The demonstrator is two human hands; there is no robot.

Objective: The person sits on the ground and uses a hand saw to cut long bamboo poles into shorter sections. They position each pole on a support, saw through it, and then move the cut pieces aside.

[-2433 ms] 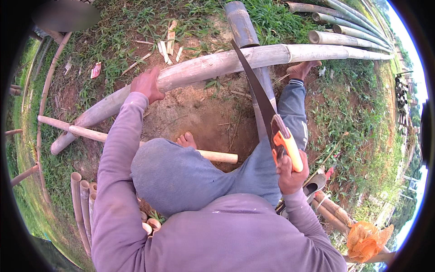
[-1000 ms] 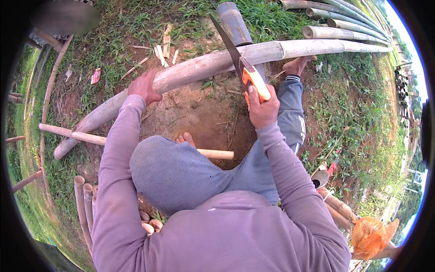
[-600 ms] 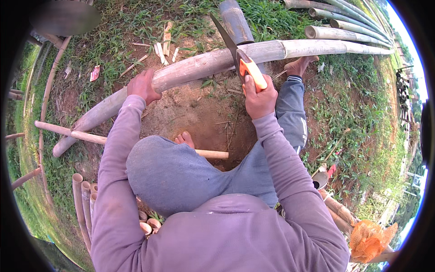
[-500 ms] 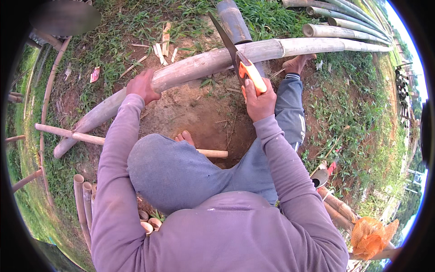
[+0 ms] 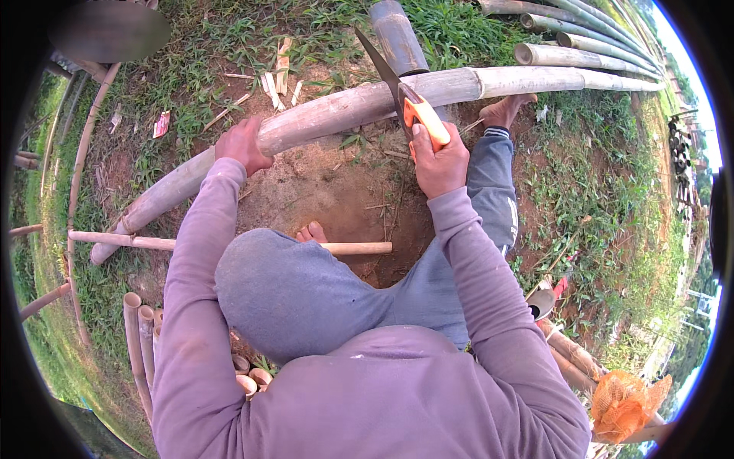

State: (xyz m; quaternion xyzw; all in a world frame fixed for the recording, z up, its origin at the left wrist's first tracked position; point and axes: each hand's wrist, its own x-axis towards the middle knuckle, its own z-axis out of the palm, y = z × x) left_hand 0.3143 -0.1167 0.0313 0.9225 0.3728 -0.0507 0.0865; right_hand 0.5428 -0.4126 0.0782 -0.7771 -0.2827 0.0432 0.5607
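A long, thick bamboo pole lies across the view, from lower left to upper right. My left hand is wrapped round it left of the middle. In my right hand is a handsaw, gripped by its orange handle. The dark saw blade crosses the top of the pole at a slant, its tip pointing away to the upper left. Whether the teeth have cut into the pole cannot be made out. My bare right foot rests beside the pole's near side.
Beyond the thick pole lies a grey bamboo piece. Several long poles stretch at the upper right. A thin pole passes by my left foot. Cut lengths stand at left; orange netting hangs lower right. Wood strips litter the ground.
The saw and my right hand have shifted slightly away from me along the cut line. The thin pole by my foot has swung to lie more level. My left hand keeps its hold.
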